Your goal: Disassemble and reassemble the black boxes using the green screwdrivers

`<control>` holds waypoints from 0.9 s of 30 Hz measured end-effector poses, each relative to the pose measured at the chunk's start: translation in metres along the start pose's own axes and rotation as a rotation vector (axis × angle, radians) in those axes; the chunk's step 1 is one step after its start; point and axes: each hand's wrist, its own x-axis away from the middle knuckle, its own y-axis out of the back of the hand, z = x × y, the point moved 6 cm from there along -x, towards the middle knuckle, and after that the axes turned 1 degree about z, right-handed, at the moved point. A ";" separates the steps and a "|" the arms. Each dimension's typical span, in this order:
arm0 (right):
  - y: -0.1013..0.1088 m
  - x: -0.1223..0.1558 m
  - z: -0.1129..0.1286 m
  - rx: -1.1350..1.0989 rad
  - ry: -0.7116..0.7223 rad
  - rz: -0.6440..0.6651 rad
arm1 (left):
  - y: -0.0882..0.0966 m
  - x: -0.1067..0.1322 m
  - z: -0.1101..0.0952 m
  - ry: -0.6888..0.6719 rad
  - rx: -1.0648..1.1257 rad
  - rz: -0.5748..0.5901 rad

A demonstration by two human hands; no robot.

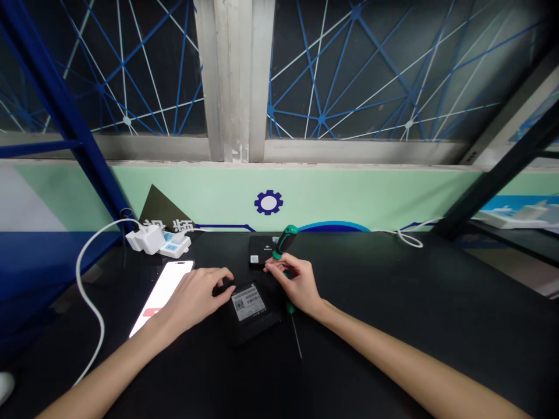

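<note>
Broad black tabletop (414, 302), matte, stretching left to right. Far left: white charger (146, 238) beside a small white power strip (175, 245), with a white cable (87, 297) looping toward the near left edge. Just nearer, a phone (168, 282) lying flat, screen lit. Centre: labelled black box (251, 308), label up. Second black box (258, 251) just behind. Far right of centre, another white cable (408, 237) looped by the wall.

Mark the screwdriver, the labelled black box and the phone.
screwdriver (287, 237): head view, on its green-and-black handle.
labelled black box (248, 302): head view, on its white label.
phone (163, 285): head view, on its lit screen.
</note>
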 end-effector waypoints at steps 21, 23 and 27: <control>-0.001 -0.001 0.001 0.040 0.012 0.027 | -0.017 0.005 0.005 0.092 0.129 0.118; -0.001 -0.001 0.001 0.040 0.011 0.027 | -0.019 0.004 0.005 0.099 0.114 0.125; -0.003 -0.001 -0.001 0.032 -0.001 0.056 | -0.018 0.003 0.004 0.122 0.131 0.133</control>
